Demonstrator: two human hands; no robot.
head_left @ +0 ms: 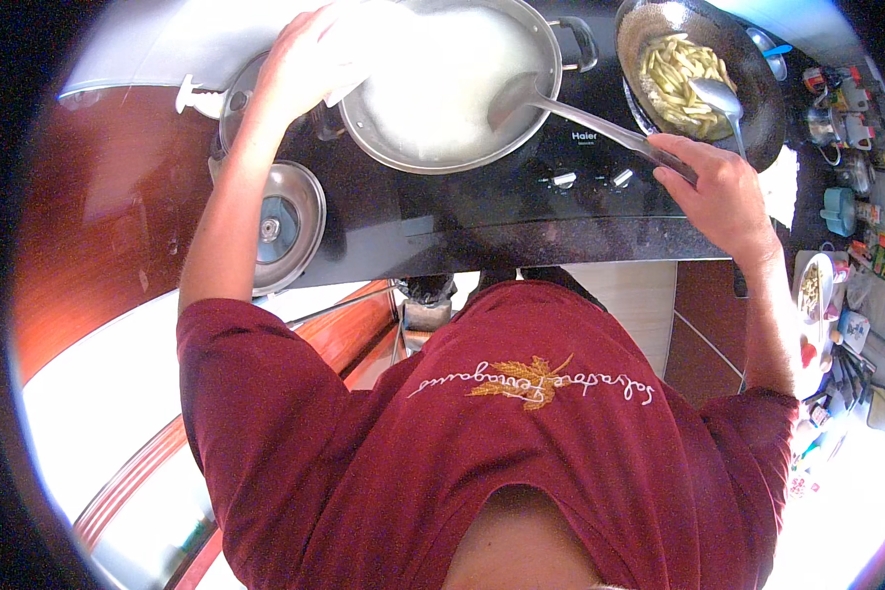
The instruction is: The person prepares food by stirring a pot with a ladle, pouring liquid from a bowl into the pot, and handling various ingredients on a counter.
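Note:
A wide steel pan (356,118) full of steaming or frothy white liquid stands on the black stove. My right hand (715,187) grips the long handle of a metal spatula (590,120), whose head dips into the liquid at the pan's right side. Above the pan's left rim is my left hand (303,61), fingers curled round a bright white thing (359,39). Glare washes that thing out, so I cannot tell whether it is a cloth or a dish. Further right, a dark wok (762,108) holds pale cut strips (680,84) and a second metal utensil (720,96).
An upturned steel lid (305,221) lies at the stove's left front edge. Two stove knobs (563,181) face me below the pan. Jars and bottles (841,123) line the right wall, with a dish of chopped food (813,285) nearby. A reddish-brown panel (108,197) is at left.

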